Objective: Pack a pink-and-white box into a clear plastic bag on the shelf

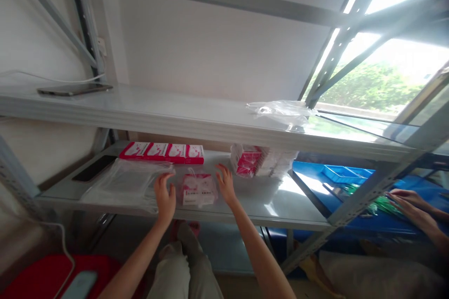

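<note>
Both hands are up on the lower shelf point(273, 205), and the small bagged packet point(198, 189) lies right between them, its pink-and-white label facing up. The packet's longer side runs across, from one hand toward the other, so each hand sits at one of its short ends. The right hand point(225, 184) is the nearer of the two, its fingers seeming to reach the packet's edge; the left hand point(165, 195) is just beside the opposite end, and I cannot tell whether it touches. Both hands are open with fingers spread and hold nothing, palms down or turned slightly inward, forearms reaching up and forward from below the shelf.

Beyond the left hand lies a stack of clear plastic bags point(126, 180), and past the fingertips a row of red boxes point(163, 152) stands along the back. Beyond the right hand sits a bundle of similar packets point(257, 161). Far off to the right, another person's hands point(412, 203) work over a blue surface.
</note>
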Demonstrator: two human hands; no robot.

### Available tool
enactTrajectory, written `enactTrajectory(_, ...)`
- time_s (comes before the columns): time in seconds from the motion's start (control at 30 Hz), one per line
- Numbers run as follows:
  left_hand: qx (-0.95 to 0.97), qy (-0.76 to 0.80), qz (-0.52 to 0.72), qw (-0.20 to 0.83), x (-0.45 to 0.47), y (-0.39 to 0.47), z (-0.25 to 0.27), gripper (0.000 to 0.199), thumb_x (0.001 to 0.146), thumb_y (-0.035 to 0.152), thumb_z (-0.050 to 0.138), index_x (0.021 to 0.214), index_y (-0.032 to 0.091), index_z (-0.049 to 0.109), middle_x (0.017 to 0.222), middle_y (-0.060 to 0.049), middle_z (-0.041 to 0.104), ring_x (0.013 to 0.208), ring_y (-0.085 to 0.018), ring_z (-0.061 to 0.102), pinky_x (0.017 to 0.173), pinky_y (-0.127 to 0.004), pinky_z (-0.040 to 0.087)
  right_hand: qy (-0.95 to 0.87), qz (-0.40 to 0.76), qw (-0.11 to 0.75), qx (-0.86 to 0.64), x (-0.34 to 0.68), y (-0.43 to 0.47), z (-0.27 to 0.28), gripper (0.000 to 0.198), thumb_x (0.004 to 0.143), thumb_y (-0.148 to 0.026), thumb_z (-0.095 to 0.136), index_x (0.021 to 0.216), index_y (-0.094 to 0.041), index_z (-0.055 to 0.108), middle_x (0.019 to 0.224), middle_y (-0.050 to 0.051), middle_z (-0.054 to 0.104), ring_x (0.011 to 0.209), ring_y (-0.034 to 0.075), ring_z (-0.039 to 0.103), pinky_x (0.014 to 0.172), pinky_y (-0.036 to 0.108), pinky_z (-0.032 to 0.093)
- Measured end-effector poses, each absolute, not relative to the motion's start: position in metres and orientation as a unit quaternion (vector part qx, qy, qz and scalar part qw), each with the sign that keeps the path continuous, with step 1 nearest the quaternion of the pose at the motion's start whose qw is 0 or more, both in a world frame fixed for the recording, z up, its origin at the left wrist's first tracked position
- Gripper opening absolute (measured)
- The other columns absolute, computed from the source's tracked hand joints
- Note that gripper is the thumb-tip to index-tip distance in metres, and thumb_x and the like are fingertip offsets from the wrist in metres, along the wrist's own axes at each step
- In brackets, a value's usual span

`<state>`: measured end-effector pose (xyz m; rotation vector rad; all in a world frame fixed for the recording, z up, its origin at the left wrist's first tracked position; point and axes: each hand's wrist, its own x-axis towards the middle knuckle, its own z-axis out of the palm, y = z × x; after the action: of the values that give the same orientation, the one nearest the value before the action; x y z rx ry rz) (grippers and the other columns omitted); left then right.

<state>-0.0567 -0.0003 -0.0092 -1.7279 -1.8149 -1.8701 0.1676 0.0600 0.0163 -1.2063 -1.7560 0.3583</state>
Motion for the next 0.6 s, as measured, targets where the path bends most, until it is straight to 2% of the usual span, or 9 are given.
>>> enactTrajectory(0.1, -0.495, -0.623, -0.595, -0.113, -0.027, -0.047, -0.054, 0.023, 0.08, 0.024, 0.043, 0.101, 0.026, 0.052, 0.108, -0.01, 0.056, 0.105, -0.026, 0.054, 0.096, -0.044, 0.044, -0.668, 0.355, 0.46, -0.464, 0.156, 0.111, 0.006, 0.026, 0.085, -0.036, 0.051, 0.097, -0.021, 0.068, 0.106, 0.008, 0.067, 0.104, 0.02, 0.057, 0.093, 0.036, 0.042)
enactTrajectory(0.17, -0.452, -0.633, -0.583, -0.235, -0.007, -0.065, -0.083, 0.019, 0.079, 0.027, 0.047, 0.097, 0.024, 0.051, 0.102, -0.009, 0.059, 0.096, -0.025, 0.059, 0.092, -0.042, 0.047, -0.661, 0.415, 0.436, -0.448, 0.145, 0.124, -0.005, 0.02, 0.076, -0.036, 0.06, 0.08, -0.019, 0.069, 0.084, 0.005, 0.069, 0.084, 0.02, 0.061, 0.081, 0.034, 0.047)
enactTrajectory(0.23, -0.369, -0.602, -0.596, -0.381, 0.01, -0.073, -0.103, 0.025, 0.078, 0.029, 0.054, 0.101, 0.022, 0.048, 0.095, -0.008, 0.063, 0.089, -0.024, 0.065, 0.085, -0.038, 0.051, -0.652, 0.42, 0.437, -0.456, 0.136, 0.12, -0.018, 0.02, 0.072, -0.036, 0.061, 0.07, -0.017, 0.067, 0.071, 0.003, 0.067, 0.071, 0.019, 0.059, 0.072, 0.032, 0.047)
enactTrajectory(0.33, -0.224, -0.566, -0.573, -0.55, 0.023, -0.073, -0.107, 0.046, 0.078, 0.031, 0.061, 0.118, 0.023, 0.039, 0.089, -0.006, 0.068, 0.069, -0.022, 0.069, 0.066, -0.033, 0.055, -0.614, 0.395, 0.484, -0.483, 0.128, 0.09, -0.039, 0.026, 0.076, -0.037, 0.052, 0.078, -0.017, 0.068, 0.08, 0.006, 0.069, 0.077, 0.02, 0.06, 0.076, 0.033, 0.045)
enactTrajectory(0.4, -0.165, -0.565, -0.548, -0.594, 0.026, -0.071, -0.097, 0.053, 0.082, 0.034, 0.059, 0.127, 0.025, 0.032, 0.088, -0.005, 0.069, 0.051, -0.019, 0.065, 0.054, -0.033, 0.054, -0.555, 0.359, 0.551, -0.51, 0.126, 0.061, -0.051, 0.03, 0.078, -0.038, 0.05, 0.089, -0.017, 0.068, 0.091, 0.008, 0.069, 0.086, 0.022, 0.06, 0.082, 0.034, 0.044)
enactTrajectory(0.47, -0.146, -0.561, -0.543, -0.607, 0.028, -0.069, -0.082, 0.057, 0.087, 0.039, 0.054, 0.135, 0.026, 0.024, 0.092, -0.006, 0.069, 0.044, -0.017, 0.062, 0.05, -0.032, 0.054, -0.489, 0.324, 0.611, -0.532, 0.123, 0.03, -0.061, 0.034, 0.078, -0.041, 0.052, 0.097, -0.018, 0.068, 0.098, 0.009, 0.069, 0.092, 0.023, 0.06, 0.087, 0.035, 0.043)
enactTrajectory(0.53, -0.152, -0.551, -0.548, -0.611, 0.03, -0.071, -0.067, 0.062, 0.087, 0.042, 0.055, 0.138, 0.027, 0.023, 0.098, -0.008, 0.069, 0.052, -0.018, 0.067, 0.054, -0.032, 0.056, -0.461, 0.312, 0.639, -0.532, 0.119, 0.002, -0.066, 0.037, 0.079, -0.042, 0.054, 0.104, -0.018, 0.067, 0.107, 0.009, 0.067, 0.1, 0.024, 0.059, 0.091, 0.035, 0.041)
enactTrajectory(0.6, -0.187, -0.554, -0.556, -0.591, 0.032, -0.075, -0.056, 0.062, 0.082, 0.043, 0.061, 0.135, 0.027, 0.032, 0.104, -0.009, 0.068, 0.072, -0.023, 0.071, 0.061, -0.032, 0.058, -0.444, 0.325, 0.649, -0.525, 0.114, -0.019, -0.07, 0.041, 0.079, -0.043, 0.055, 0.111, -0.019, 0.064, 0.113, 0.009, 0.065, 0.105, 0.024, 0.058, 0.093, 0.035, 0.041)
